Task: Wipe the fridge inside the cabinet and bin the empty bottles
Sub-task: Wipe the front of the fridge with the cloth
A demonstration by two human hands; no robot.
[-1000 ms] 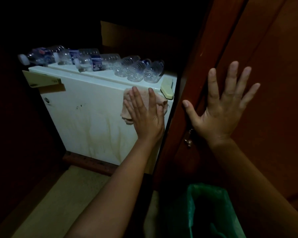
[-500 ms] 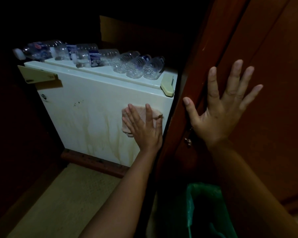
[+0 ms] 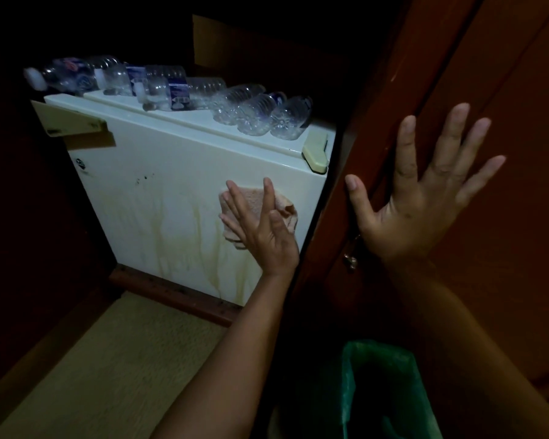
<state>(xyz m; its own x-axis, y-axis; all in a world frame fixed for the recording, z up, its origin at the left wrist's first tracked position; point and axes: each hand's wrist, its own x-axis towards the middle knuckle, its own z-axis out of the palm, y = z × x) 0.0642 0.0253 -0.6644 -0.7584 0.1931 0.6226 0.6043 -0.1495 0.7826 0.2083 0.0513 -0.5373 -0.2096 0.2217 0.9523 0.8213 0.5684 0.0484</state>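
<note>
A small white fridge (image 3: 159,198) stands inside a dark wooden cabinet, its door streaked with yellowish drip stains. Several clear empty plastic bottles (image 3: 254,112) lie in a row on its top. My left hand (image 3: 260,229) presses a pink cloth (image 3: 254,201) flat against the right side of the fridge door, fingers spread over it. My right hand (image 3: 425,191) rests open, fingers apart, on the brown cabinet door (image 3: 504,90), holding nothing.
A bin with a green liner (image 3: 384,391) sits at the bottom right below my right arm. Beige floor (image 3: 108,369) lies in front of the cabinet. A key hangs in the cabinet door lock (image 3: 351,258). The cabinet interior is very dark.
My left hand has slid the cloth down the fridge door from just under the top right corner to mid-height. My right hand has stayed on the cabinet door.
</note>
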